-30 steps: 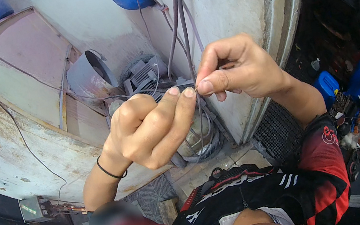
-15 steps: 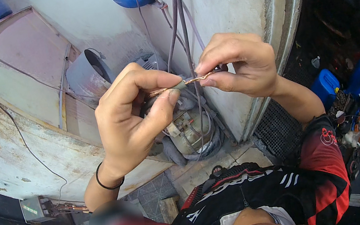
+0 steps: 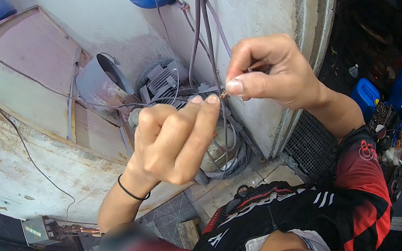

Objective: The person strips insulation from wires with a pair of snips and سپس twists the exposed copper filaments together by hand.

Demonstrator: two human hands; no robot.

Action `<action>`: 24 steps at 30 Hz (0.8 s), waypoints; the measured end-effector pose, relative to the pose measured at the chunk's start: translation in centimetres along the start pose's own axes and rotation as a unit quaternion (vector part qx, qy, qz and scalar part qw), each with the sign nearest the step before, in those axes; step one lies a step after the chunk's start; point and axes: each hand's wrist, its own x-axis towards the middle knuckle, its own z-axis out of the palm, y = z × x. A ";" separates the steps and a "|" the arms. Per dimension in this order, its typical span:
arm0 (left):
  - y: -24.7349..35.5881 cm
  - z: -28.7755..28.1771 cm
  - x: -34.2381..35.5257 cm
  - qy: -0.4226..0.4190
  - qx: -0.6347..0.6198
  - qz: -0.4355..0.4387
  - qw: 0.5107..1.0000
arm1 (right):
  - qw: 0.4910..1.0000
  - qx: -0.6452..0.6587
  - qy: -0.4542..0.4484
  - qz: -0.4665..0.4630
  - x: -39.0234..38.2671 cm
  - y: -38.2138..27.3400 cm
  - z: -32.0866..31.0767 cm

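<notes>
A short bit of twisted copper wire shows in the small gap between my two hands, in front of my chest. My left hand is turned with its back up, its fingertips pinched together at the wire's left side. The fingers hide what lies inside that grip. My right hand pinches the wire's other side between thumb and forefinger, the remaining fingers curled in. Long grey cables hang down just behind the fingertips.
Below the hands, a dusty motor and a round tank stand on the floor. A grey bucket is to the left, beside a rusty white-walled box. A white wall panel rises at right. Blue jugs sit far right.
My left hand has rolled over from thumb side up to back up, covering the insulated part and loose strands seen before. My right hand stays nearly in place, still pinching.
</notes>
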 end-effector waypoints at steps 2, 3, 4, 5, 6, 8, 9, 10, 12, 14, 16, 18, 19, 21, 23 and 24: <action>-0.9 -0.4 0.3 -0.023 -0.046 -0.036 0.998 | 0.997 0.048 -0.004 0.058 0.0 0.1 -0.1; -1.3 -0.4 0.5 -0.035 -0.069 -0.053 0.996 | 0.998 0.038 -0.002 0.058 0.2 0.5 -0.2; -1.5 -0.2 0.6 -0.012 -0.084 -0.096 0.992 | 0.998 0.028 0.001 0.057 0.3 0.9 -0.3; -1.5 -0.3 0.6 -0.017 -0.115 -0.147 0.982 | 0.999 -0.033 0.007 0.006 0.4 1.1 -0.4; -1.5 -0.6 0.6 -0.022 -0.144 -0.196 0.970 | 0.994 -0.095 0.012 -0.046 0.4 1.4 -0.5; -1.4 -1.0 0.7 -0.040 -0.195 -0.267 0.943 | 0.982 -0.165 0.023 -0.092 0.4 1.4 -0.5; -1.3 -1.1 0.6 -0.040 -0.214 -0.292 0.931 | 0.981 -0.174 0.028 -0.086 0.4 1.1 -0.4; -1.2 -1.2 0.5 -0.040 -0.233 -0.316 0.919 | 0.979 -0.183 0.032 -0.080 0.4 0.9 -0.3; -1.2 -1.3 0.4 -0.037 -0.271 -0.345 0.898 | 0.980 -0.181 0.019 -0.080 0.3 0.7 -0.5; -1.4 -1.4 0.2 -0.029 -0.304 -0.357 0.883 | 0.981 -0.178 0.009 -0.074 0.4 0.5 -0.6; -1.3 -1.8 0.3 -0.049 -0.310 -0.380 0.870 | 0.983 -0.175 0.002 -0.060 0.4 0.2 -0.5; -1.2 -2.3 0.4 -0.072 -0.331 -0.401 0.851 | 0.990 -0.135 -0.003 -0.035 0.4 0.0 -0.3; -1.2 -2.7 0.4 -0.087 -0.348 -0.412 0.838 | 0.993 -0.115 -0.006 -0.022 0.4 0.0 -0.2; -1.2 -3.0 0.5 -0.101 -0.369 -0.422 0.822 | 0.995 -0.102 -0.014 -0.016 0.4 -0.3 -0.3; -1.2 -3.1 0.6 -0.100 -0.379 -0.424 0.817 | 0.995 -0.100 -0.022 -0.013 0.4 -0.5 -0.3; -1.2 -3.2 0.5 -0.100 -0.384 -0.428 0.812 | 0.994 -0.105 -0.026 -0.012 0.4 -0.7 -0.3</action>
